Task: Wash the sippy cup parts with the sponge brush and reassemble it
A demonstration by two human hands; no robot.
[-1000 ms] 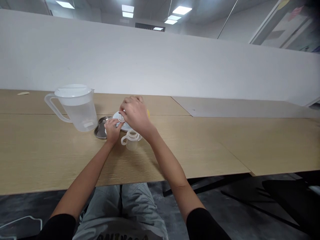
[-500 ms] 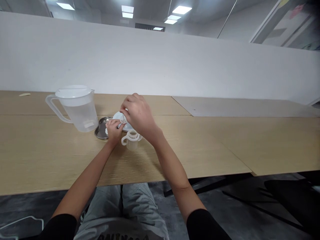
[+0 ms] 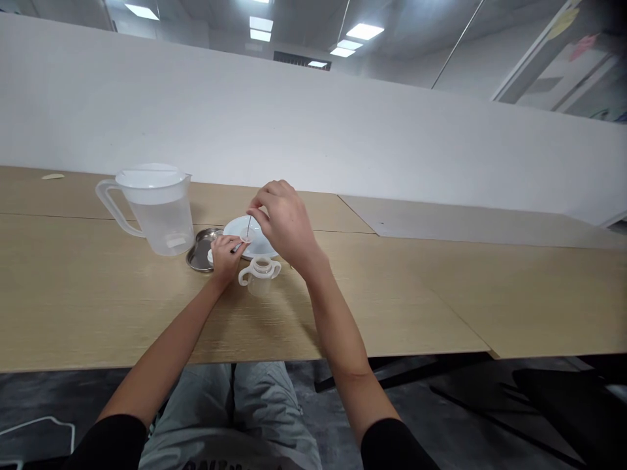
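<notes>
My right hand (image 3: 287,222) is closed in a pinch on the top of a thin dark wire-like stick (image 3: 249,226). The stick's lower end reaches a small translucent round piece (image 3: 245,240), too small to name exactly. That piece is between the fingertips of my left hand (image 3: 226,258), which is closed on it. Below the hands stands a clear bottle with two white handles (image 3: 259,277), upright and with an uncovered mouth. Behind the hands lies a white plate (image 3: 235,224). Beside my left hand, a small white part (image 3: 210,256) is partly hidden.
A shiny metal dish (image 3: 198,254) sits left of the plate. Farther left stands a large translucent lidded jug (image 3: 159,219) with a handle. A pale flat piece (image 3: 53,176) lies at the table's back left. A white wall (image 3: 313,130) rises behind the wooden table (image 3: 382,300).
My right hand has risen slightly and moved right, so more of the thin stick shows. My left hand stays almost in place. The camera view has tilted a little.
</notes>
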